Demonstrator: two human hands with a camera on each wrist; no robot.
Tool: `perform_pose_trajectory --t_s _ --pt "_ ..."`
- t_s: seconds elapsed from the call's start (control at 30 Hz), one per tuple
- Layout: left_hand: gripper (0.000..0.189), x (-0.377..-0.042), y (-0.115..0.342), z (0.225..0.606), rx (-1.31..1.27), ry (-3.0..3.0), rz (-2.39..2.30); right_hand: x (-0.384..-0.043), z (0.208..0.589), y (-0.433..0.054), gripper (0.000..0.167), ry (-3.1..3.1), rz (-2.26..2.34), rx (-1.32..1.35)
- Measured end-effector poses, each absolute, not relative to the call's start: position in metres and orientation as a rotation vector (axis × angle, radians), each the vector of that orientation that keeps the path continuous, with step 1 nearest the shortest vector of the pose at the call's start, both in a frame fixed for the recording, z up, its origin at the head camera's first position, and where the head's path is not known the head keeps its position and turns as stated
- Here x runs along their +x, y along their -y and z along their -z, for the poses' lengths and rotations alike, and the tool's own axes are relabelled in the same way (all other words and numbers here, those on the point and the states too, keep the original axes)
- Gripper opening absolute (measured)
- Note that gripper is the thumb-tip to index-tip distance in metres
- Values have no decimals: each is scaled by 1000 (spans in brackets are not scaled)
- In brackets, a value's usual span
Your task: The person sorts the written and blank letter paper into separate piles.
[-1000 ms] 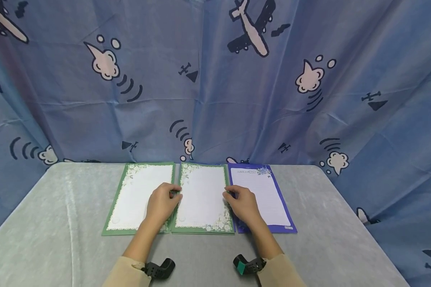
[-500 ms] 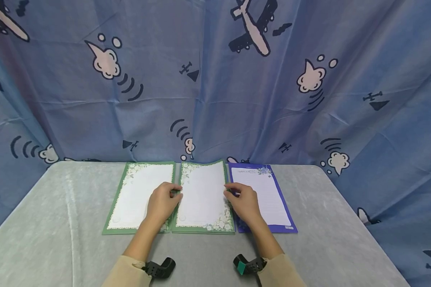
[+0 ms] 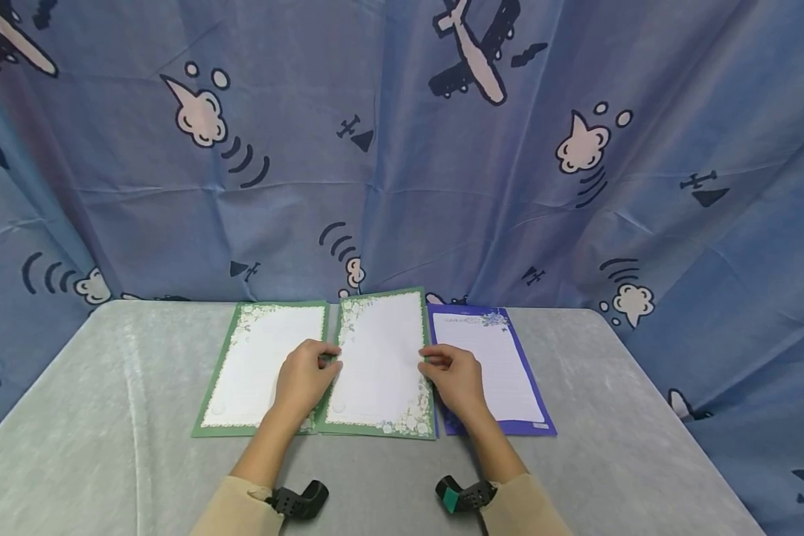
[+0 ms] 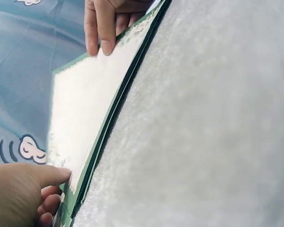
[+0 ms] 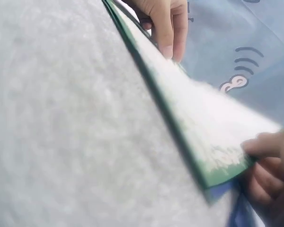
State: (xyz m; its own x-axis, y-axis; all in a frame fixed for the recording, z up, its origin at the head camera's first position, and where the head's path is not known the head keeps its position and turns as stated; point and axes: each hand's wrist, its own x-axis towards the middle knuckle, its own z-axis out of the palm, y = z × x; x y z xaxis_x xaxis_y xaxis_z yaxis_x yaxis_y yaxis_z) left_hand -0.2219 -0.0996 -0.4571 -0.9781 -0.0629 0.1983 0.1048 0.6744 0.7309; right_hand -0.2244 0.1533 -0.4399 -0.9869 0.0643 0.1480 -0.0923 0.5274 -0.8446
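Note:
A sheet of stationery paper [image 3: 378, 365] with a white middle and a green flowered border is held between both hands. My left hand [image 3: 303, 381] pinches its left edge between thumb and fingers. At the opposite edge, my right hand [image 3: 457, 378] pinches it the same way. The far end of the sheet is raised and slightly turned in the head view. Beneath it, a second green edge shows in the left wrist view, and a bit of purple paper [image 5: 221, 190] peeks out at a corner in the right wrist view.
Another green-bordered sheet [image 3: 241, 380] lies to the left, partly under my left forearm. On the right lies a purple-bordered lined sheet [image 3: 509, 372] with blue flowers. All are on a grey cloth-covered table [image 3: 610, 447]. A blue printed curtain [image 3: 295, 223] hangs directly behind.
The middle sheet's far end has come up from lying flat, and the sheet has turned slightly. Both hands keep nearly the same place at its edges.

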Motion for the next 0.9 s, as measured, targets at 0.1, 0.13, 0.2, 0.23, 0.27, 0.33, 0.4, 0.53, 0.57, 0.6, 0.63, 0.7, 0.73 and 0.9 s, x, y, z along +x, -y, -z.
perform_pose_trajectory --t_s 0.1,0.13,0.2,0.23,0.27,0.33,0.4,0.53,0.57,0.6,0.63,0.7,0.73,0.9 --pt "18 -222 100 457 -38 2676 1189 -225 443 -153 15 2587 -1469 -7" --pt "19 -222 100 457 -38 2674 1189 -226 443 -154 15 2585 -1479 -18" --pt "19 -222 100 457 -38 2671 1190 -227 444 -154 15 2575 -1501 -30" --pt "19 -222 100 457 -38 2669 1191 -227 445 -155 15 2568 -1517 -38" --pt "19 -222 100 457 -38 2666 1191 -227 445 -155 15 2560 -1542 -51" --pt "20 -222 100 457 -33 2660 1194 -228 445 -156 15 2535 -1596 -62" --pt "20 -222 100 457 -30 2655 1197 -228 445 -156 15 2510 -1659 -80" --pt "21 -222 100 458 -24 2639 1212 -230 445 -158 16 2455 -1798 -125" --pt "21 -222 100 458 -22 2635 1218 -230 445 -158 16 2446 -1825 -137" --pt "21 -222 99 457 -22 2629 1223 -230 445 -159 16 2440 -1843 -142" --pt "21 -222 99 457 -23 2621 1232 -230 445 -159 17 2434 -1862 -153" --pt "22 -222 98 455 -32 2606 1249 -230 444 -159 17 2430 -1883 -160" --pt "22 -221 98 454 -32 2600 1259 -230 444 -159 17 2429 -1891 -162" --pt "21 -221 97 449 -45 2570 1310 -230 441 -159 18 2426 -1911 -153"
